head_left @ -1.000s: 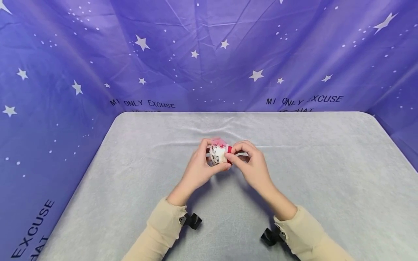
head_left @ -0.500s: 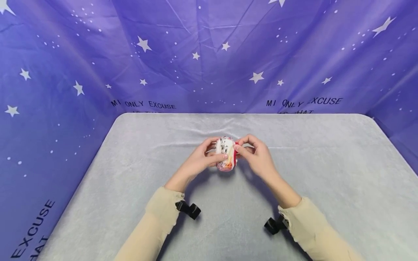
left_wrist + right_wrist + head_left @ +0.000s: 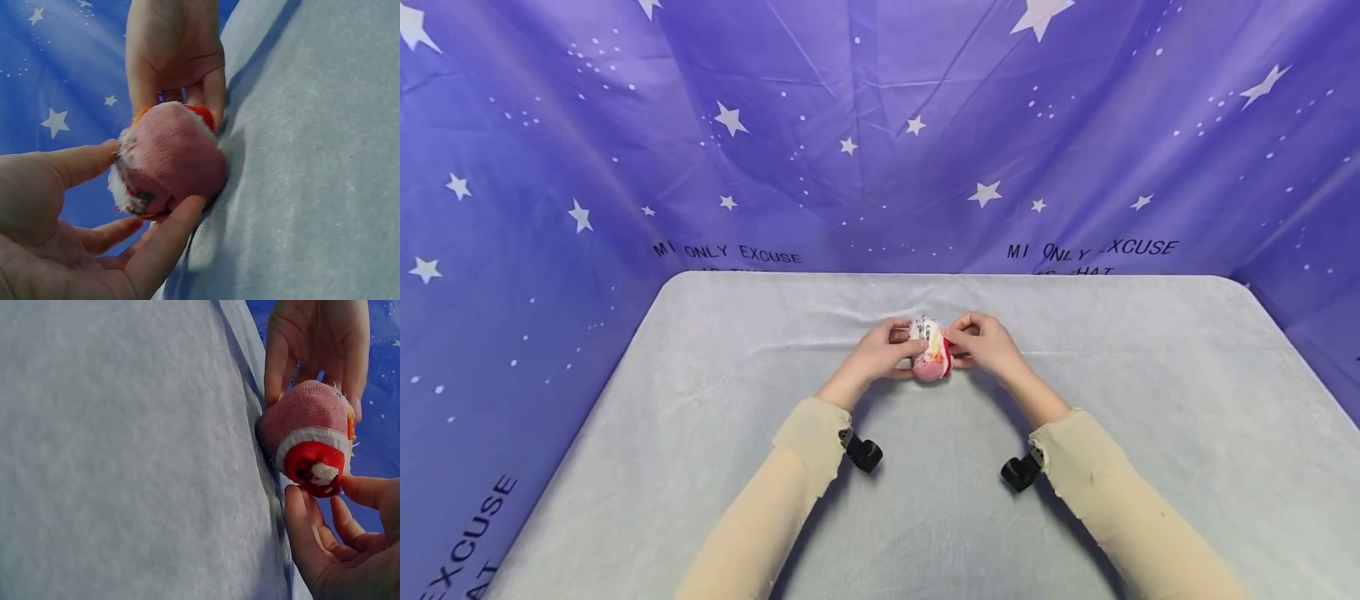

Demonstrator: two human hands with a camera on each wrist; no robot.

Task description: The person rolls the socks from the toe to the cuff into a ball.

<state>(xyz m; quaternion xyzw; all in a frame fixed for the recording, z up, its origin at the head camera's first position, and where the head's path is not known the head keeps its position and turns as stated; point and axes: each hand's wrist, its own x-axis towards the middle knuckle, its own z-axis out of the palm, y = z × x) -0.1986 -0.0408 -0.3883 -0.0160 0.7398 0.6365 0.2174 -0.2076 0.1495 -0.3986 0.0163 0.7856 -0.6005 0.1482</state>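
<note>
Between the hands is a rolled-up sock (image 3: 931,364), a small bundle of pink knit with white, loose-threaded patches and a red end. My left hand (image 3: 878,350) grips its left side, thumb on the near face and fingers behind. At the other side my right hand (image 3: 988,340) pinches the red edge between thumb and fingertips. In the left wrist view the rounded pink side of the sock (image 3: 178,150) faces the camera. The right wrist view shows its red end (image 3: 315,465), ringed by a white band, with a pale tuft in the middle.
A grey velvety cloth (image 3: 925,517) covers the table, with some wrinkles towards the back. Behind it hangs a purple curtain (image 3: 820,100) with white stars and black lettering. A black camera (image 3: 863,452) is strapped to each wrist.
Both hands have moved slightly right with the sock. The sock has been turned, so its pink part, first at the top, now faces the near side. The head view has tilted a little upward.
</note>
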